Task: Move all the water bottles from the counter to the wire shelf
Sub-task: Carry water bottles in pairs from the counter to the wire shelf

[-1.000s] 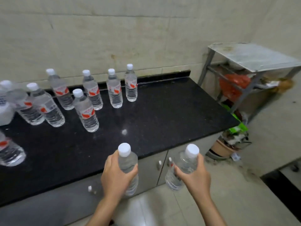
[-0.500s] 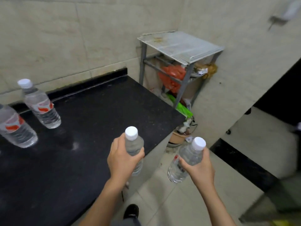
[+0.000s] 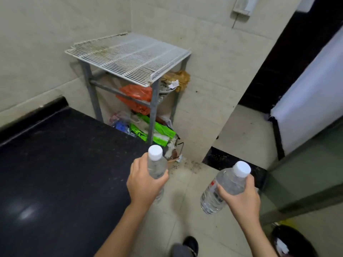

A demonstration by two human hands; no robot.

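My left hand (image 3: 143,180) grips a clear water bottle (image 3: 156,164) with a white cap, held upright just past the counter's right end. My right hand (image 3: 239,198) grips a second water bottle (image 3: 222,188), tilted with its cap up to the right and a red-marked label showing. Both bottles hang over the tiled floor. The white wire shelf (image 3: 130,58) stands ahead in the corner on grey metal legs, its top bare. The black counter (image 3: 61,164) fills the left; no bottles on it are in view.
Under the wire shelf sit an orange bag (image 3: 136,94), green packets (image 3: 156,131) and other clutter. A doorway with a dark threshold (image 3: 228,163) opens on the right, beside a white panel (image 3: 311,101). My shoe (image 3: 189,244) shows at the bottom.
The view has swung right and closer to the wire shelf. The bottles left on the counter have passed out of sight. Both hands still carry their bottles, now beyond the counter's end.
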